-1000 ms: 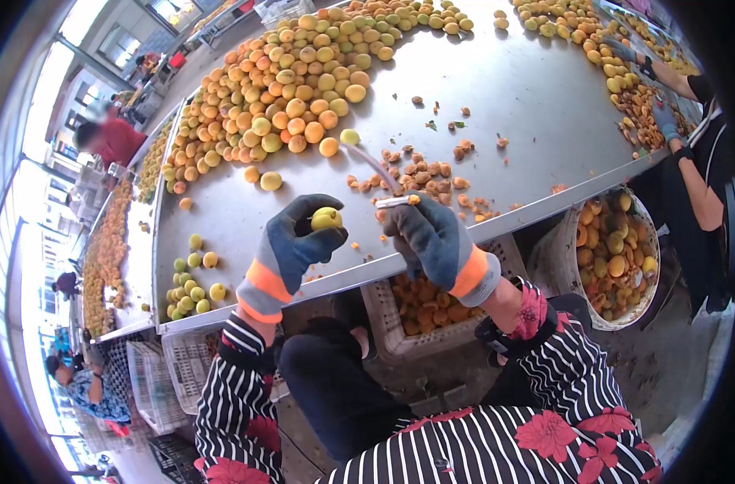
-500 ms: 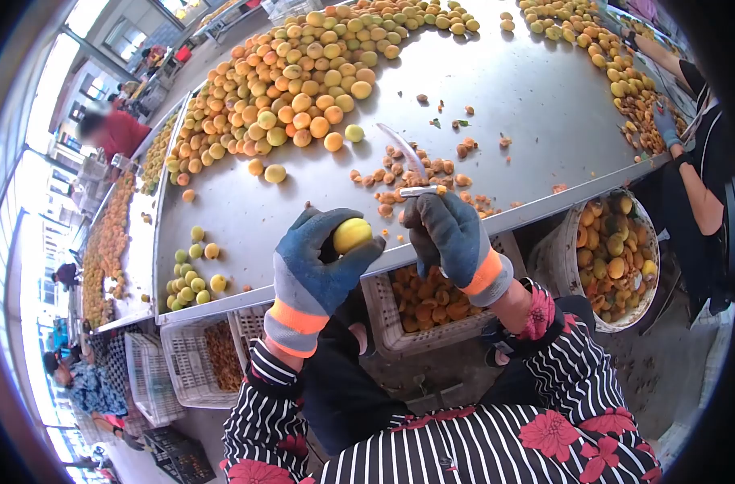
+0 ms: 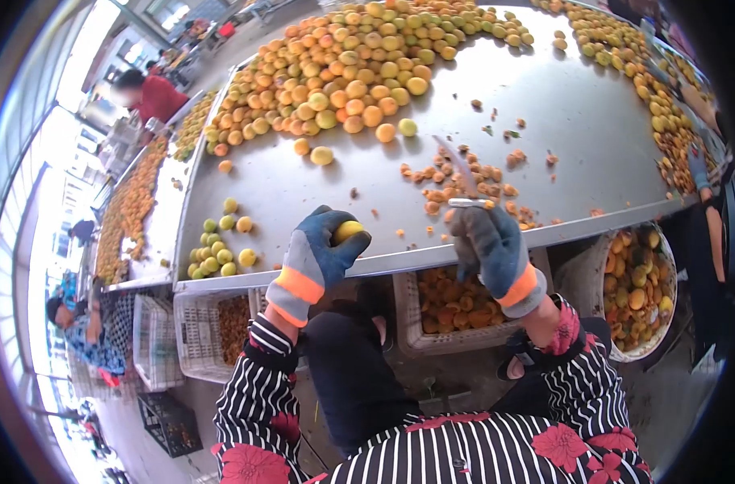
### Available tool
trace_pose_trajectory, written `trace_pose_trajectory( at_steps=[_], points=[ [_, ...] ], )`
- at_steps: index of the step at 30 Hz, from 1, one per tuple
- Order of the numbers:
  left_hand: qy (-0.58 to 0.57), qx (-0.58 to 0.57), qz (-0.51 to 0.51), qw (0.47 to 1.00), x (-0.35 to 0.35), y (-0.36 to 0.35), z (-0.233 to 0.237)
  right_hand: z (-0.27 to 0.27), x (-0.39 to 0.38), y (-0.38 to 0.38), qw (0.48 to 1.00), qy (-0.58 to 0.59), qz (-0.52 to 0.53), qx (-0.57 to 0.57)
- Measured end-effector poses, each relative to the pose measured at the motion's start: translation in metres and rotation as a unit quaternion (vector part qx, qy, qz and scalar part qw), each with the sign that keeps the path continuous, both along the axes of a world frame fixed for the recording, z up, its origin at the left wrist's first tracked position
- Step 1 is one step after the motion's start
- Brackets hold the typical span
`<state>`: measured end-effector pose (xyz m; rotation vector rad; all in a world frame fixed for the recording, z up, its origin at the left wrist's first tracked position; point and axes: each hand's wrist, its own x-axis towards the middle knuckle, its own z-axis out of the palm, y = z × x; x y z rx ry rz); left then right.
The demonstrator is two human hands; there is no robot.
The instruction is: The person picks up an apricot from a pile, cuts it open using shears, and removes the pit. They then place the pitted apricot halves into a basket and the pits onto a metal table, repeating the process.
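At the table edge [image 3: 399, 256], left hand [image 3: 319, 256] grips apricot [image 3: 349, 231], right hand [image 3: 490, 246] knife [image 3: 458, 168].

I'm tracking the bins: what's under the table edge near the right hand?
Below the right hand, a white crate holds orange fruit pieces; the table covers its far part.

The left grip [image 3: 319, 256] is clasping a yellow apricot [image 3: 349, 231] in its gloved fingertips, just over the near edge of the steel table [image 3: 577, 121]. Beside it, the right grip [image 3: 492, 246] is clutching a knife [image 3: 468, 202], its blade pointing away over scattered pits [image 3: 444, 173]. Below the right grip, a crate [image 3: 452, 305] is holding cut fruit. Beyond both grips, a heap of apricots [image 3: 351, 73] is lying.
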<state>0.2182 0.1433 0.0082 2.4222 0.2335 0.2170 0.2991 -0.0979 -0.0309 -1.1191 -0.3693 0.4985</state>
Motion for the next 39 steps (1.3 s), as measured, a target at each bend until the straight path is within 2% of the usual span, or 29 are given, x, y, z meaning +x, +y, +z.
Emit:
trace_pose_trajectory(
  at_steps=[2, 5, 8, 9, 12, 13, 16, 17, 18, 20, 23, 26, 27, 30, 31, 34, 37, 39],
  points=[
    [0.012, 0.005, 0.02, 1.0, -0.008, 0.01, 0.001, -0.001, 0.002, -0.002, 1.0, 0.016, 0.01, -0.018],
    [0.003, -0.086, 0.063, 0.994, -0.013, 0.007, 0.004, -0.008, 0.003, 0.002, 0.999, 0.007, 0.025, -0.018],
    [-0.068, 0.023, 0.056, 0.996, -0.014, 0.015, -0.01, -0.012, 0.0, 0.006, 0.999, -0.013, 0.031, -0.026],
    [-0.075, 0.026, 0.07, 0.994, -0.016, 0.023, -0.015, -0.013, 0.0, 0.006, 0.999, -0.019, 0.033, -0.036],
    [-0.034, 0.075, 0.12, 0.989, -0.026, 0.07, -0.04, -0.014, -0.001, 0.007, 0.996, -0.039, 0.029, -0.069],
    [-0.029, 0.039, 0.156, 0.987, -0.032, 0.091, -0.056, -0.013, -0.002, 0.007, 0.995, -0.05, 0.022, -0.08],
    [0.0, 0.053, 0.213, 0.976, -0.046, 0.123, -0.063, -0.019, -0.005, 0.008, 0.995, -0.039, 0.005, -0.093],
    [-0.002, 0.111, 0.226, 0.968, -0.049, 0.127, -0.058, -0.022, -0.004, 0.011, 0.996, -0.033, 0.003, -0.087],
    [-0.051, 0.209, 0.208, 0.954, -0.053, 0.146, -0.065, -0.019, -0.004, 0.01, 0.993, -0.037, 0.009, -0.111],
    [-0.063, 0.292, 0.259, 0.919, -0.057, 0.18, -0.069, -0.023, -0.006, 0.011, 0.995, -0.02, 0.024, -0.095],
    [0.008, 0.214, 0.407, 0.888, -0.062, 0.209, -0.06, -0.019, -0.01, 0.012, 0.991, -0.037, 0.015, -0.124],
    [0.117, 0.296, 0.384, 0.867, -0.069, 0.231, -0.067, -0.021, -0.011, 0.012, 0.99, -0.048, 0.023, -0.132],
    [0.143, 0.384, 0.356, 0.84, -0.067, 0.221, -0.06, -0.018, -0.012, 0.013, 0.989, -0.032, 0.026, -0.139],
    [0.119, 0.443, 0.244, 0.854, -0.051, 0.237, -0.068, -0.026, -0.011, 0.013, 0.986, -0.049, 0.05, -0.15],
    [0.134, 0.437, 0.219, 0.862, -0.044, 0.238, -0.067, -0.028, -0.012, 0.015, 0.986, -0.062, 0.037, -0.153],
    [0.136, 0.363, 0.233, 0.892, -0.024, 0.251, -0.082, -0.02, -0.015, 0.019, 0.983, -0.086, 0.033, -0.156],
    [0.207, 0.339, 0.243, 0.885, -0.014, 0.254, -0.079, -0.023, -0.012, 0.017, 0.982, -0.101, 0.045, -0.156],
    [0.228, 0.333, 0.246, 0.881, -0.015, 0.247, -0.072, -0.024, -0.016, 0.02, 0.99, -0.073, 0.014, -0.119]
  ],
)
